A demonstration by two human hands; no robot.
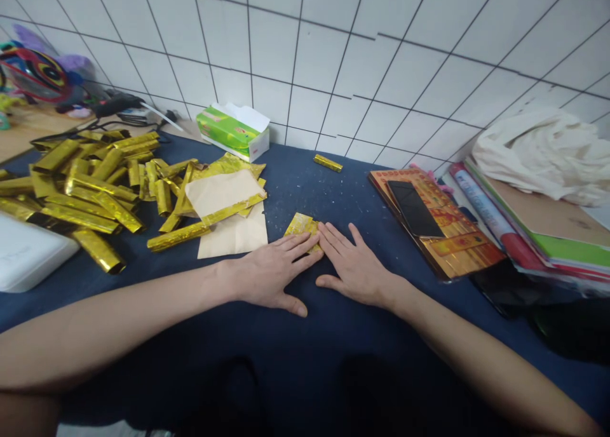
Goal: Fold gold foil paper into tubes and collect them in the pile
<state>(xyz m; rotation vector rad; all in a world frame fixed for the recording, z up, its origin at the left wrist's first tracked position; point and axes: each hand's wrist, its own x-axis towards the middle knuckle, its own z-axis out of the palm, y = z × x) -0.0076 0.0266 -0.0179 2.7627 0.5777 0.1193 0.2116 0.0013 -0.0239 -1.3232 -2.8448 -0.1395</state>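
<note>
Both my hands lie flat on a small folded piece of gold foil paper at the middle of the dark blue cloth. My left hand is open, its fingers stretched across the paper and its thumb apart. Beside it my right hand, also open, touches the paper's right edge with its fingertips. Much of the paper is hidden under the fingers. Left of my hands are loose cream paper sheets with gold foil paper around them. A long gold paper roll lies across the sheets.
A heap of gold paper rolls covers the left side. Behind stands a green tissue box near the tiled wall. One small gold roll lies at the back. On the right, a phone rests on an orange-gold stack, beside folders.
</note>
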